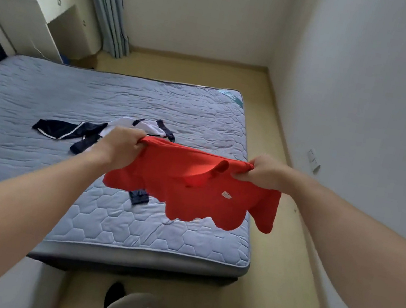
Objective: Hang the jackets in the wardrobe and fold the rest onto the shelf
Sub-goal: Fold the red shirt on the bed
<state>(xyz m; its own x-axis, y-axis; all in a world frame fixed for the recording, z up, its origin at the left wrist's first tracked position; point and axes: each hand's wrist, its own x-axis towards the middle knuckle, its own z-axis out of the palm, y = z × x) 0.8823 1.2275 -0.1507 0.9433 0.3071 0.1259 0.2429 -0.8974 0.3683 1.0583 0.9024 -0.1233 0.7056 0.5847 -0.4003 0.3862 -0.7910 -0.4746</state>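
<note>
Red shirt [197, 193], where do you have it on your feed? (desk)

I see it held up in the air over the near right part of the mattress [45, 88], stretched out between both hands. Its lower edge hangs loose and wavy, and a small white label [226, 195] shows on the cloth right of the middle. (me)

And the hands? (desk)

They are apart, one at each end of the shirt's top edge. The left hand [119, 144] has its fingers curled round the left end, and the right hand [264, 174] pinches the right end with curled fingers. Both forearms reach forward from the near edge of my view. (me)

What else lies on the bed? (desk)

I see a navy and white jacket [65, 131] spread on the mattress, just beyond the left hand and partly hidden by it. One dark sleeve with a white stripe points left. A small dark piece of cloth [138, 196] lies nearer, and the shirt's left hem covers part of it. I cannot tell what that piece is. (me)

And the room? (desk)

I see a white cabinet [44, 14] at the far left beside a grey-blue curtain [109, 1]. A yellowish floor [285, 250] runs along the right side of the bed, and the right wall has a socket [313, 159] low down. (me)
</note>
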